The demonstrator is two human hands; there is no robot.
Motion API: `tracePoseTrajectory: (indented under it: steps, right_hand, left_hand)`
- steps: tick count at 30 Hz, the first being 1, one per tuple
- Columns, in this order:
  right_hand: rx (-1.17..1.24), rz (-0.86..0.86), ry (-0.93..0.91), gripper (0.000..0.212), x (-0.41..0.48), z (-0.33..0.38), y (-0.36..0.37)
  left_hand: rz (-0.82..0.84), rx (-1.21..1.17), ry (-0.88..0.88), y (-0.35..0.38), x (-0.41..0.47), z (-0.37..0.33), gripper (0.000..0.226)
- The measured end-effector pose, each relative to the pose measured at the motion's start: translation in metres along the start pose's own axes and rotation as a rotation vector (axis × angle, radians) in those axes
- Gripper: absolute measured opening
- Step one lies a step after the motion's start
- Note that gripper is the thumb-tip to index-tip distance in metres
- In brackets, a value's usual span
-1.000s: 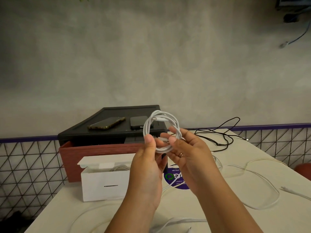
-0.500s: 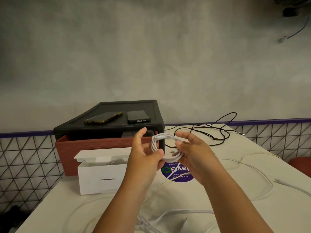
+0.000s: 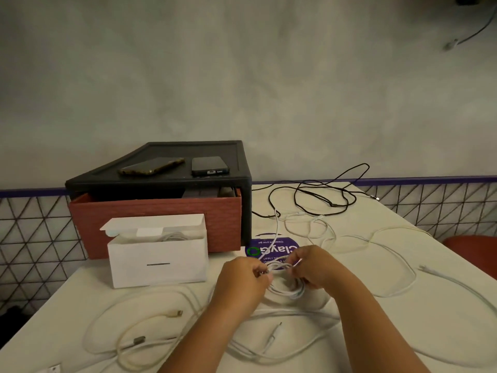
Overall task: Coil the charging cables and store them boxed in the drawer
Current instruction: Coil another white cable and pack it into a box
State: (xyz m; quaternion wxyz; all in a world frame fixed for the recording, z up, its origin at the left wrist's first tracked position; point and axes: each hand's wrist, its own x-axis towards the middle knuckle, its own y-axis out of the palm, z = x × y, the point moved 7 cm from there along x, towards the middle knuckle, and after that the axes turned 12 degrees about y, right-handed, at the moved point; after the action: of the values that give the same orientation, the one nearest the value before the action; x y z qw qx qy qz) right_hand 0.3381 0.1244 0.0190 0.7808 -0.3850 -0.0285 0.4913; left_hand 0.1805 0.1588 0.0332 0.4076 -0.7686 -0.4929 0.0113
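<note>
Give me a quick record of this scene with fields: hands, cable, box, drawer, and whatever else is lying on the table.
Left hand: pinches the coiled white cable
Right hand: grips the same cable
Box: white, lid open, a cable inside, before the drawer
Drawer: red, pulled open
Table: loose white cables, one black cable

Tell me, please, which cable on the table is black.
The black cable looped at the far edge, right of the drawer unit; every other cable on the table is white.
</note>
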Motion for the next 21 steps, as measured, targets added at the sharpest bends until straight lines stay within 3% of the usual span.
tracePoseTrajectory:
  steps: [6, 14, 21]
  right_hand:
    - [-0.243, -0.149, -0.074, 0.015, 0.005, 0.006, -0.004]
    - [-0.176, -0.101, -0.097, 0.02, 0.007, 0.005, -0.006]
    - [-0.196, -0.133, -0.094, 0.022, 0.009, 0.002, -0.008]
  left_hand:
    - [0.102, 0.114, -0.049, 0.01, -0.005, 0.009, 0.02]
    - [0.044, 0.101, -0.033, 0.009, -0.002, 0.014, 0.035]
    - [0.075, 0.085, 0.007, 0.012, -0.003, 0.014, 0.034]
